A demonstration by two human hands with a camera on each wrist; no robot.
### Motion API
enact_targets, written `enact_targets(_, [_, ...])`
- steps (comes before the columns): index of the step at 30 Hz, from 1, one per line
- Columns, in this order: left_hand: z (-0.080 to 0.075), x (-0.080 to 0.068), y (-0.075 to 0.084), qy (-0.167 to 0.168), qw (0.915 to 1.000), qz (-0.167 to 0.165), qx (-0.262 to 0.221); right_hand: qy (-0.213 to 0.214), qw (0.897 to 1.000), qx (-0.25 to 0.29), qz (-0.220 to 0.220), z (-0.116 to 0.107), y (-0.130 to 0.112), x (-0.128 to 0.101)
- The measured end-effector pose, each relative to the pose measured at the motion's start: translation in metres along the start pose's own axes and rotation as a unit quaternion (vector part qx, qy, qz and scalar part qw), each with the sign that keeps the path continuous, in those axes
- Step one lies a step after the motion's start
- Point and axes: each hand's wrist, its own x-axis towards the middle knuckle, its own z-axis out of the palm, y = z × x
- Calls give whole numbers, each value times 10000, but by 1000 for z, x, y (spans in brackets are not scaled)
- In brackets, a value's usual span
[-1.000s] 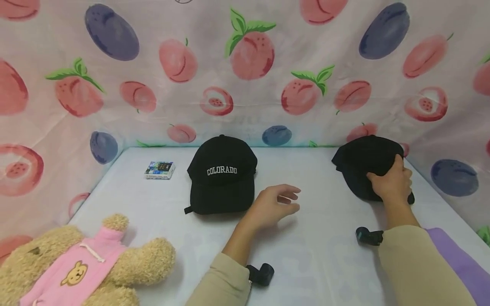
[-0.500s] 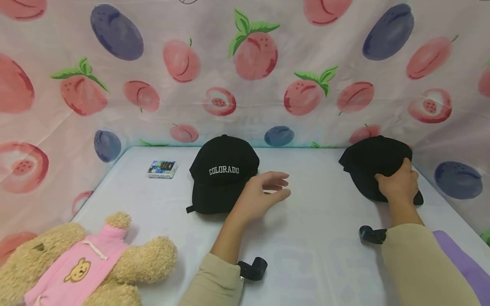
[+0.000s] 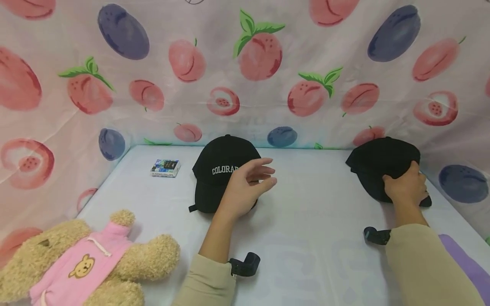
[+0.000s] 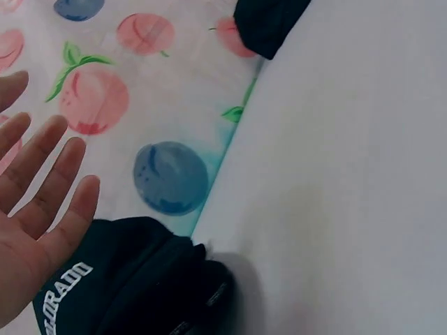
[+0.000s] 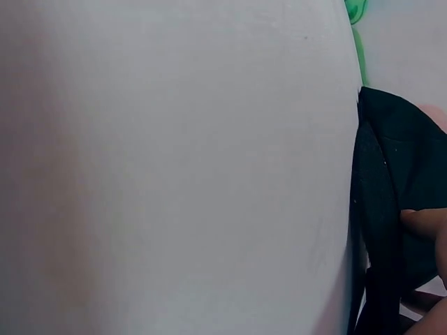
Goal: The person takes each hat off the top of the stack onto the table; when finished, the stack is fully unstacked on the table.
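Note:
A black baseball cap with white COLORADO lettering (image 3: 208, 191) sits upright on the white table. My left hand (image 3: 243, 187) is held over its right side, fingers loosely spread with nothing in them, and hides the end of the lettering. The left wrist view also has the fingers above this cap (image 4: 133, 272). Toward the back right, a second black baseball cap (image 3: 383, 155) stands with its brim turned toward me. My right hand (image 3: 407, 187) grips its lower right side. In the right wrist view, the thumb (image 5: 422, 222) presses on this cap (image 5: 408, 153), and other fingers reach under its edge.
A small patterned box (image 3: 165, 168) lies at the back left. The teddy bear in a pink hoodie (image 3: 99, 259) lies at the front left. Purple cloth (image 3: 465, 263) shows beside my right sleeve. A fruit-print curtain (image 3: 245, 102) closes the back and sides.
My left hand has moved left and away from me, from beside the COLORADO cap to over it. My right hand keeps its grip on the other cap. The whole view has shifted slightly.

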Motion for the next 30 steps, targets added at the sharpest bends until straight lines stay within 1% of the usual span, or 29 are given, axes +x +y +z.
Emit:
enact_targets(6, [-16,0,1,492,9983,183,-250,-10,10000,-36,81,0,3,7])
enact_targets(8, [-23,0,2,745,9963,297,-310,4,10000,-21,78,0,4,9])
enact_targets(11, [-33,-2,4,1264,9902,459,-380,20,10000,-13,41,0,5,12])
enact_targets(14, [-43,-3,4,1875,9796,566,-459,37,10000,-12,-13,-1,5,15])
enact_targets(18, [-55,-3,1,2577,9626,544,-637,115,9999,2,-46,-2,5,16])
enact_targets(21, [-59,-4,-2,3127,9453,449,-810,194,9998,42,-42,-2,6,16])
enact_targets(23, [-60,-4,-4,3470,9334,400,-824,248,9996,72,-58,-1,6,15])
enact_targets(25, [-59,-4,-6,3758,9227,357,-776,263,9996,100,-72,-1,7,15])
enact_targets(26, [-59,-3,-7,3868,9188,326,-723,264,9996,108,-77,-1,7,15])
enact_targets(28, [-57,-3,-10,4013,9133,220,-667,261,9995,133,-68,-1,8,14])
enact_targets(30, [-55,-2,-14,4113,9093,33,-627,247,9996,144,-43,-1,8,14])
